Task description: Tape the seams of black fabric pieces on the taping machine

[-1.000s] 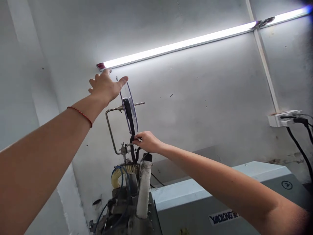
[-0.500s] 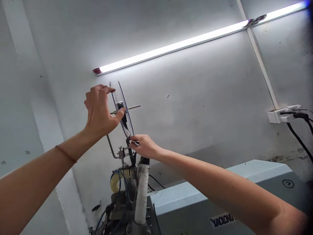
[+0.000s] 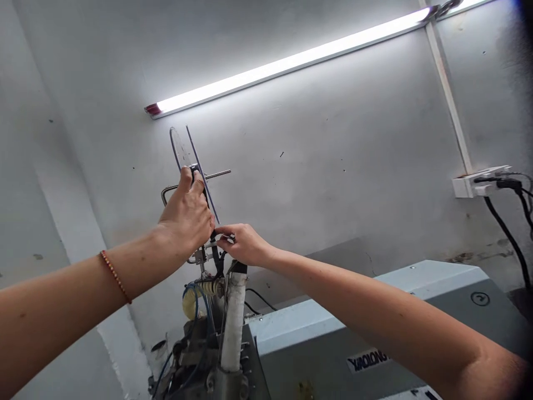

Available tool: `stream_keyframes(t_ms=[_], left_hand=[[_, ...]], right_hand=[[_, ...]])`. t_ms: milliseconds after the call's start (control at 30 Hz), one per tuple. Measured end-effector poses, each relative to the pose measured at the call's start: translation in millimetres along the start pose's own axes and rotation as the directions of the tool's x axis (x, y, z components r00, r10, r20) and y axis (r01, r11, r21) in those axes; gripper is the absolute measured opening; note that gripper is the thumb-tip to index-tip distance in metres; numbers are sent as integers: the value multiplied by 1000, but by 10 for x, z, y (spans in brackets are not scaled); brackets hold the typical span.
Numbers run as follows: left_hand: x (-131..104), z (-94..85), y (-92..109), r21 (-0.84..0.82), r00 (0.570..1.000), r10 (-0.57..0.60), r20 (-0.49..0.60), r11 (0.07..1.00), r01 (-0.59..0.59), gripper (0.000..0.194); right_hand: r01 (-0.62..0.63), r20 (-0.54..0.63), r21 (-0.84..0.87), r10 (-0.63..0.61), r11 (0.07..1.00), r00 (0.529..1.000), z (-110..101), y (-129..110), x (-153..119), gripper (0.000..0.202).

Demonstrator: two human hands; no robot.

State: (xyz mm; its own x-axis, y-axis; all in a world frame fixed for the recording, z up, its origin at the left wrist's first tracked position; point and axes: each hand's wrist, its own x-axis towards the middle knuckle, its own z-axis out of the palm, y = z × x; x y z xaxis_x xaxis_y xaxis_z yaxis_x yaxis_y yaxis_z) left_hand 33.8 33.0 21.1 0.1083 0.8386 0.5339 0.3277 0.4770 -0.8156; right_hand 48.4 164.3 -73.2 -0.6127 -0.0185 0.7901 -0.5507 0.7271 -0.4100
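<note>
A reel with two clear round side plates [image 3: 202,175] sits on a thin metal rod [image 3: 219,174] above the machine. My left hand [image 3: 189,208] is at the reel, its fingers bent over the dark hub between the plates; whether they grip it is hidden. A black strip [image 3: 216,258] runs down from the reel to the machine top. Just below the reel, my right hand [image 3: 245,243] pinches at the upper part of this strip with thumb and forefinger, and a small dark item shows by its fingers.
Below the hands stands a machine head with a white-wrapped post [image 3: 234,322], a yellow coiled hose [image 3: 190,303] and blue tubes. A grey-green machine housing [image 3: 333,355] extends right. A lit tube lamp [image 3: 291,61] and a socket box [image 3: 470,184] are on the wall.
My left hand has moved down and inward from a spread pose beside the reel to bent fingers at its hub. My right hand stays below the reel. The camera view has shifted slightly.
</note>
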Motion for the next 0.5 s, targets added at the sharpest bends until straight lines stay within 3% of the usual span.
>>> stream_keyframes(t_ms=[67,167,333,433,500], left_hand=[[36,51,-60,-63,1000,-24,-7,998,24,48],[100,68,-203,-16,998,-44,35,999,45,53],[410,-70,-525,41,973,-34,230,999,26,52],[655,-241,-654,113,921,-176,349,983,145,54],[673,-368,-643,34,911,-268,314,962,271,57]], right_hand=[[-28,2,44,28,999,1000,-29,31,-41,31],[-59,6,93,59,994,998,-84,96,-111,32],[-108,-6,122,109,987,994,-209,200,-246,30],[-142,-14,149,146,979,989,-303,218,-346,30],[-158,-31,160,165,974,986,-374,212,-424,30]])
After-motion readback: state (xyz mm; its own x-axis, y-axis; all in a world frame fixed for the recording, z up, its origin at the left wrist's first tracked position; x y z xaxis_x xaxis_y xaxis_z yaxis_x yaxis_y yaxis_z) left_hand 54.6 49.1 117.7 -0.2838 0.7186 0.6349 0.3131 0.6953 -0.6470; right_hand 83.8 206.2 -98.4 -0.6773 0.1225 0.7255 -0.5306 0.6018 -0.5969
